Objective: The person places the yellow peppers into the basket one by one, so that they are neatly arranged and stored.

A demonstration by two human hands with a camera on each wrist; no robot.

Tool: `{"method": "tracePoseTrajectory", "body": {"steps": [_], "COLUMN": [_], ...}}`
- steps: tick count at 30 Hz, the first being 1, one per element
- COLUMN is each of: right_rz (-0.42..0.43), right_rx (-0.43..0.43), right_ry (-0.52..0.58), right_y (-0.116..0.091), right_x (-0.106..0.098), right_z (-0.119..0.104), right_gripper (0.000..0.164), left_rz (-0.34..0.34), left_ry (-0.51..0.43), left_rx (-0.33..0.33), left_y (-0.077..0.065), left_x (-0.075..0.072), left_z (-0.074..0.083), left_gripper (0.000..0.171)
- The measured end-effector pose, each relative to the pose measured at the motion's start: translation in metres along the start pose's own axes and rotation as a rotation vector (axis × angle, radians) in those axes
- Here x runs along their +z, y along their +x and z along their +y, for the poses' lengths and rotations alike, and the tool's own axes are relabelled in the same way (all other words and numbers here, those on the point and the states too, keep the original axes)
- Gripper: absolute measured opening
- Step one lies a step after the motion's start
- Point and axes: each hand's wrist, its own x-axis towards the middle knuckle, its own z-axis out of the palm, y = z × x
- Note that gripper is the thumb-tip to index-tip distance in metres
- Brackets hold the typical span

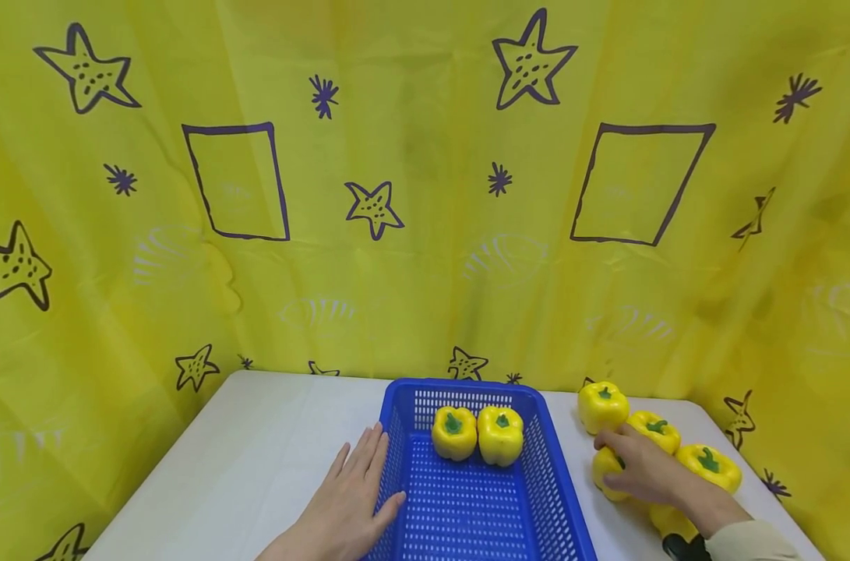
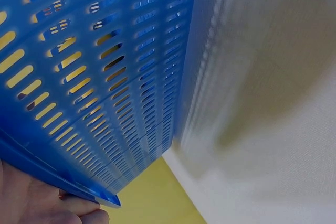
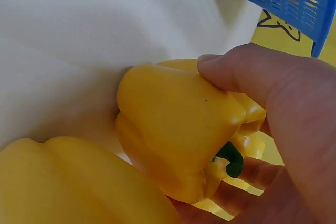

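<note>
My right hand [image 1: 645,467] curls round a yellow bell pepper [image 3: 173,124] on the right of the table. The thumb lies along one side of it, the fingers along the other, and its green stem points toward the palm. In the head view that pepper [image 1: 607,474] is partly hidden by the hand. On the left, my left hand [image 1: 347,499] rests with straight fingers on the side rim of a blue plastic basket [image 1: 565,483]. Two yellow bell peppers, a left one [image 1: 455,434] and a right one [image 1: 500,436], stand upright side by side at the basket's far end.
Around the right hand are several more yellow bell peppers, including one at the back [image 1: 603,407] and one to the right [image 1: 708,466]. A white cloth covers the table [image 1: 256,436]. Behind it hangs a yellow curtain [image 1: 425,296] with dark star drawings.
</note>
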Motion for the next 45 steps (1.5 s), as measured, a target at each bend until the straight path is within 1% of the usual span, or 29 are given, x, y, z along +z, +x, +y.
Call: {"method": "tracePoseTrajectory", "body": {"steps": [10, 14, 19, 26, 35, 40, 45], "right_rz": [0.013, 0.040, 0.054, 0.101, 0.102, 0.130, 0.166], "right_rx": [-0.013, -0.043, -0.070, -0.131, -0.146, -0.200, -0.241], "right_ry": [-0.016, -0.022, -0.024, -0.062, -0.065, -0.068, -0.078], "right_y": [0.000, 0.000, -0.001, -0.001, -0.003, -0.004, -0.006], "right_x": [-0.005, -0.008, -0.010, -0.016, -0.021, -0.024, -0.031], "right_z": [-0.004, -0.006, -0.009, -0.015, -0.022, -0.022, -0.027], "right_gripper": [0.042, 0.042, 0.041, 0.042, 0.038, 0.037, 0.037], "left_rz": [-0.016, -0.011, -0.005, -0.008, -0.008, -0.010, -0.005], "left_ry": [-0.010, -0.007, -0.003, 0.000, -0.009, -0.011, -0.013], "left_rx": [-0.003, -0.002, 0.007, 0.008, 0.001, -0.002, 0.001], "left_y": [0.000, 0.000, 0.001, 0.001, 0.000, 0.000, -0.001], "left_x": [0.000, 0.000, 0.000, 0.000, 0.000, 0.000, 0.000], "left_z": [0.001, 0.001, 0.000, 0.000, 0.000, 0.000, 0.000], "left_gripper": [0.082, 0.083, 0.083, 0.083, 0.083, 0.083, 0.083]}}
